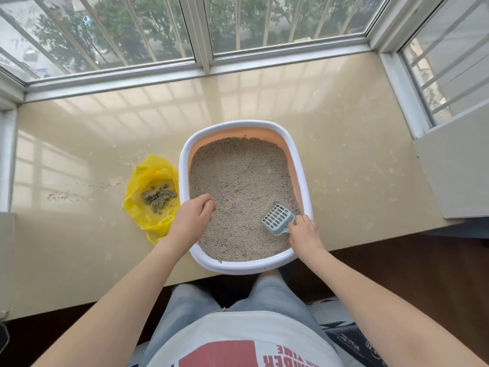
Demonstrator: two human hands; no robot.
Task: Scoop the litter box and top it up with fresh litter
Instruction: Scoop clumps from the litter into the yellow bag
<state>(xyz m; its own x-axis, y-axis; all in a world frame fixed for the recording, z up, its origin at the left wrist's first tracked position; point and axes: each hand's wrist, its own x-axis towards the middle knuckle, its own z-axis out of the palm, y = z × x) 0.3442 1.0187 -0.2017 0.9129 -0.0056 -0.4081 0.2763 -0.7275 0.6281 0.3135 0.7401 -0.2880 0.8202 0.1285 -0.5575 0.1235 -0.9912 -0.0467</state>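
A white-rimmed litter box [298, 160] with a peach inner wall sits on the beige sill, filled with grey litter [239, 176]. My right hand [304, 234] grips the handle of a pale blue slotted scoop [277, 217], whose head lies on the litter at the box's near right. My left hand [191, 217] hovers over the box's near left rim with fingers curled; whether it pinches anything is hidden. A yellow plastic bag [148, 181] lies open left of the box, with scooped clumps [158, 197] inside.
Stray litter grains [66, 196] are scattered on the sill [357, 181] left of the bag. Window frames [203, 67] close off the back and right sides. A dark floor and my legs lie below the sill's front edge.
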